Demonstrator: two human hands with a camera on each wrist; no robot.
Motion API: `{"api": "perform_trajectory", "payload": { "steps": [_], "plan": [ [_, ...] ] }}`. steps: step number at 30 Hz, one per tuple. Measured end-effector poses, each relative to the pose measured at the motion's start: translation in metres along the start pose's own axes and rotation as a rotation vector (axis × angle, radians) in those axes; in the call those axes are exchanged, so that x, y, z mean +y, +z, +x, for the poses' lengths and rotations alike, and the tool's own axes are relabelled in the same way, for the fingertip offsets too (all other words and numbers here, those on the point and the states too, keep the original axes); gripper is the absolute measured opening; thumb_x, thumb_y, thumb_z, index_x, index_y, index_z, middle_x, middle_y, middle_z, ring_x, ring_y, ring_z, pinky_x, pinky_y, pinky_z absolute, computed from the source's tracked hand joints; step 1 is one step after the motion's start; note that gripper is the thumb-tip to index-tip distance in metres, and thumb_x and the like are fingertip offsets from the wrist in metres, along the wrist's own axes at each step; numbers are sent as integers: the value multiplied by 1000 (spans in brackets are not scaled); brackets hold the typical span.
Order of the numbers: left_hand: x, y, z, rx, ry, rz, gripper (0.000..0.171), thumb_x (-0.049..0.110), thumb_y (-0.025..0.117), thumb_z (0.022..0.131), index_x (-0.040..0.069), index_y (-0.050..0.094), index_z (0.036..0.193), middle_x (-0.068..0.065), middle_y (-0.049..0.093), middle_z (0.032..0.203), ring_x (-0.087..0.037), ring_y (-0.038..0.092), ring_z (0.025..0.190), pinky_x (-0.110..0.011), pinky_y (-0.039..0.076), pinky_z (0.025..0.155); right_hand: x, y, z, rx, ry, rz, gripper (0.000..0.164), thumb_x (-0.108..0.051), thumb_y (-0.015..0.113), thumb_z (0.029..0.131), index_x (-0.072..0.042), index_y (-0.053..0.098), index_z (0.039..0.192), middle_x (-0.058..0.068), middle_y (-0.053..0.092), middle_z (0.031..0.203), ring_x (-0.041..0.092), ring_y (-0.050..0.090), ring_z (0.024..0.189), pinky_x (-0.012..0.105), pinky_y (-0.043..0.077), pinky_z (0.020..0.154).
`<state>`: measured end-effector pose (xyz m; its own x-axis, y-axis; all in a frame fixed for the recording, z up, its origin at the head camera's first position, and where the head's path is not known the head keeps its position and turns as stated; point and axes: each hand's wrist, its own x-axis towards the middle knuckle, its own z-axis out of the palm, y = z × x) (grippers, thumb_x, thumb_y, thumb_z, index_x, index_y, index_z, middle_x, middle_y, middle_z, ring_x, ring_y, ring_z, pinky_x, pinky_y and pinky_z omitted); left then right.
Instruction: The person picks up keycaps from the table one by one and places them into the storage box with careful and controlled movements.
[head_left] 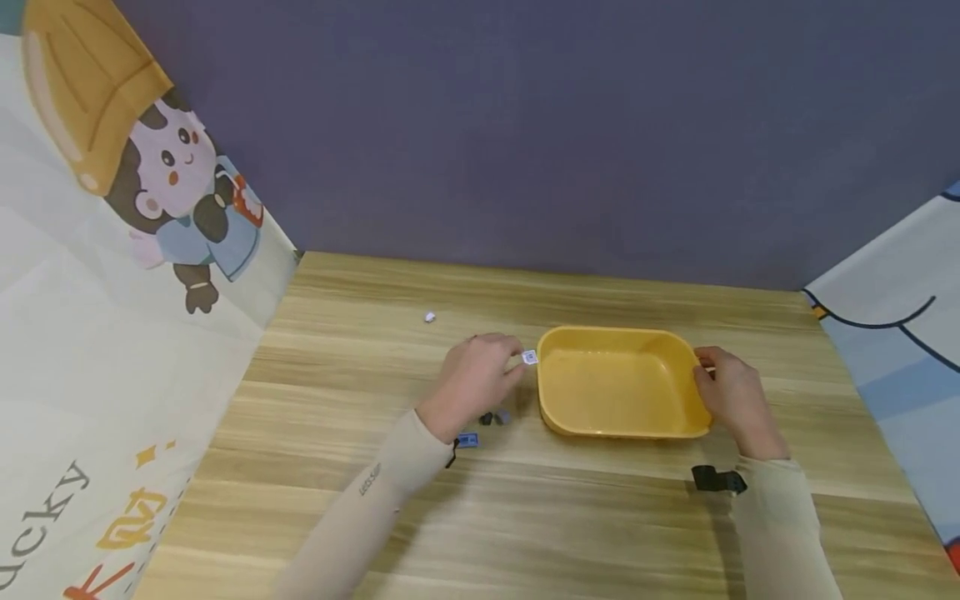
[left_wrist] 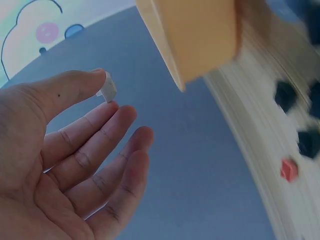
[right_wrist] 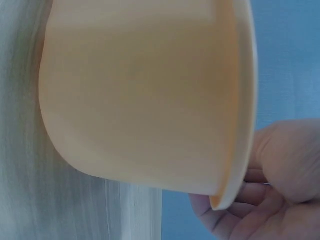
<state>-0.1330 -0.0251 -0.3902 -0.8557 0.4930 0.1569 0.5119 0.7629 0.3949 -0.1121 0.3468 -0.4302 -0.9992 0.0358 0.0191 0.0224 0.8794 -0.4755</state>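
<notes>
Between the thumb and index fingertip of my left hand [head_left: 480, 375] is a small white block [left_wrist: 108, 89], and the head view shows a dark printed mark on its face. That hand is just off the left end of a yellow plastic tub [head_left: 615, 435], with the block right at the rim. In the left wrist view the other fingers spread loosely, holding nothing. At the tub's opposite end, my right hand [head_left: 738, 400] grips the rim, thumb on one side and fingers on the other. No items show inside the tub.
Near my left wrist lie a blue labelled piece [head_left: 467, 440], a dark piece [head_left: 486, 418] and a grey one [head_left: 502, 416]. A small white piece [head_left: 430, 317] sits farther back. The left wrist view shows a red piece [left_wrist: 289, 170]. A dark partition [head_left: 525, 150] borders the wooden table [head_left: 585, 533].
</notes>
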Motion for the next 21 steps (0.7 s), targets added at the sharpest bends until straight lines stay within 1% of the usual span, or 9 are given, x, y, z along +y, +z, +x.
{"api": "perform_trajectory", "payload": {
  "steps": [4, 6, 8, 12, 16, 19, 21],
  "plan": [
    [11, 8, 11, 9, 58, -3, 23, 29, 70, 95, 13, 74, 111, 0, 72, 111, -13, 67, 94, -28, 56, 71, 1, 0, 0, -9, 4, -6, 36, -4, 51, 100, 18, 51, 129, 39, 58, 115, 49, 60, 97, 59, 53, 78],
    [15, 12, 15, 11, 77, 0, 22, 29, 71, 95, 13, 75, 109, 1, 72, 106, -11, 65, 86, -25, 53, 65, 1, -1, 0, -7, 7, -4, 36, -4, 51, 100, 17, 51, 129, 39, 58, 115, 49, 60, 97, 59, 53, 79],
    [17, 13, 17, 16, 86, 3, 21, 29, 72, 94, 13, 75, 108, 2, 72, 104, -10, 64, 82, -24, 51, 61, 0, 0, 1, 0, 4, -3, 35, -4, 52, 100, 17, 51, 128, 38, 59, 115, 49, 60, 97, 59, 53, 79],
    [19, 14, 19, 20, 95, 13, 30, 35, 71, 94, 12, 74, 114, 0, 72, 110, -12, 68, 89, -25, 53, 63, 0, 1, 1, 9, -4, -2, 34, -2, 52, 99, 17, 52, 127, 38, 59, 113, 49, 61, 96, 60, 53, 79],
    [18, 13, 18, 17, 93, 30, 39, 39, 70, 95, 10, 71, 121, -3, 71, 118, -16, 69, 98, -26, 56, 67, 0, 2, 1, 9, -3, 3, 35, -3, 52, 99, 17, 52, 127, 38, 59, 113, 49, 61, 95, 59, 54, 77],
    [13, 10, 17, 27, 68, 31, 38, 37, 70, 95, 10, 71, 122, -4, 70, 119, -18, 69, 102, -29, 58, 74, 0, 2, 1, 25, -9, 5, 34, -3, 52, 99, 17, 53, 127, 37, 60, 111, 48, 62, 93, 58, 54, 76],
    [8, 7, 15, 38, 49, 20, 34, 34, 70, 96, 11, 71, 121, -5, 69, 121, -20, 67, 107, -33, 57, 82, 1, 2, 0, 33, -10, 3, 34, -3, 53, 98, 16, 53, 126, 37, 61, 110, 47, 62, 92, 58, 54, 75]
  ]
}}
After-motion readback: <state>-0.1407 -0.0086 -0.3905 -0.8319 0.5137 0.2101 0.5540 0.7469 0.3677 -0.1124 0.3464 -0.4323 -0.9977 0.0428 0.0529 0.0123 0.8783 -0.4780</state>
